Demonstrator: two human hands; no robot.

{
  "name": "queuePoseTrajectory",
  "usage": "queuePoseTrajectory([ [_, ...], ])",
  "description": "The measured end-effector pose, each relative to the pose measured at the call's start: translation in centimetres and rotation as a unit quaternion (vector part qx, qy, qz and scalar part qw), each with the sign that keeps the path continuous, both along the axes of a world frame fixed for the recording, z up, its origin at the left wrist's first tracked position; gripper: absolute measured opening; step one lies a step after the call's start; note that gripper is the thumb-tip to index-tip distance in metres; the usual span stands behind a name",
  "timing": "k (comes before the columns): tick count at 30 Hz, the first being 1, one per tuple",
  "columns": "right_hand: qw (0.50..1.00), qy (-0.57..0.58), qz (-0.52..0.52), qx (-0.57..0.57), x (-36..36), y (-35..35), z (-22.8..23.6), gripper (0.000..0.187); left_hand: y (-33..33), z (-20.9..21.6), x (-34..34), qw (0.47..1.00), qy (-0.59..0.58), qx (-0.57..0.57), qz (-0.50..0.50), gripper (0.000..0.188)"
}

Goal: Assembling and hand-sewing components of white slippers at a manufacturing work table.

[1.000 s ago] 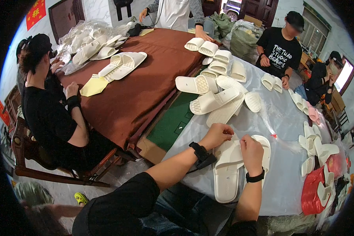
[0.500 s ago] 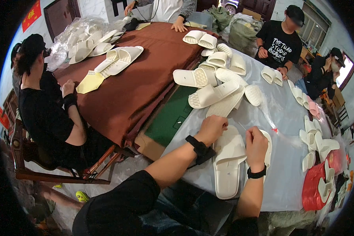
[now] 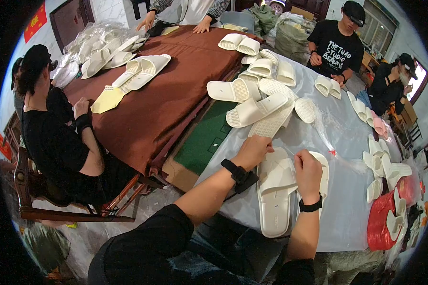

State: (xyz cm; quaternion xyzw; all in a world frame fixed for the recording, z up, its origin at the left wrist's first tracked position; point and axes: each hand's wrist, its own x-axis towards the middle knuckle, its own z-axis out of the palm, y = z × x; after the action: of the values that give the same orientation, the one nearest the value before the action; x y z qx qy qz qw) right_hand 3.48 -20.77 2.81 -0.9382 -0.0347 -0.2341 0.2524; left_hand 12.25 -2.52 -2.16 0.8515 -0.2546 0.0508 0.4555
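A pair of cream slide slippers lies in front of me on the sheet-covered table. The left slipper (image 3: pixel 275 213) shows its whole sole and strap, toe pointing away. My right hand (image 3: pixel 309 172) partly hides the other slipper (image 3: pixel 324 178). Over the toe end of the left slipper is my left hand (image 3: pixel 253 152), closed with fingertips pinched together. The right hand is curled closed between the two slippers. Whatever either hand pinches is too small to name. Beyond them lies a bundle of thin clear strands (image 3: pixel 324 135) tied with a red band.
Several cream slippers (image 3: pixel 257 109) are heaped ahead of my hands. More slippers (image 3: pixel 378 152) line the right edge beside a red plastic package (image 3: pixel 381 228). A brown cloth-covered table (image 3: pixel 176 90) adjoins on the left. Co-workers (image 3: pixel 337 52) sit or stand around.
A thin pale line showing between my hands earlier is no longer visible. Both hands stay closed near the slippers, with the view shifted slightly. The person at the far table has spread their hands.
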Motion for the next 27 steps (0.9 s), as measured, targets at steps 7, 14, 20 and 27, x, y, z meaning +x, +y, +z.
queuePoseTrajectory([
  [7,0.999,0.010,0.010,-0.030,-0.1,0.0,0.0,0.008,-1.3,-0.1,0.1,0.996,0.002,-0.087,0.017,0.016],
  [14,0.999,0.008,0.010,-0.036,0.0,0.1,0.0,0.006,-1.6,-0.5,0.3,0.934,0.207,-0.274,-0.098,0.020],
  [20,0.998,-0.017,0.055,0.006,0.0,0.5,0.0,0.006,-1.4,0.3,0.0,0.925,0.230,-0.276,-0.124,0.021],
  [27,0.998,-0.043,0.048,0.003,-0.3,0.8,0.7,0.005,-1.7,0.2,-0.1,0.886,0.277,-0.347,-0.133,0.024],
])
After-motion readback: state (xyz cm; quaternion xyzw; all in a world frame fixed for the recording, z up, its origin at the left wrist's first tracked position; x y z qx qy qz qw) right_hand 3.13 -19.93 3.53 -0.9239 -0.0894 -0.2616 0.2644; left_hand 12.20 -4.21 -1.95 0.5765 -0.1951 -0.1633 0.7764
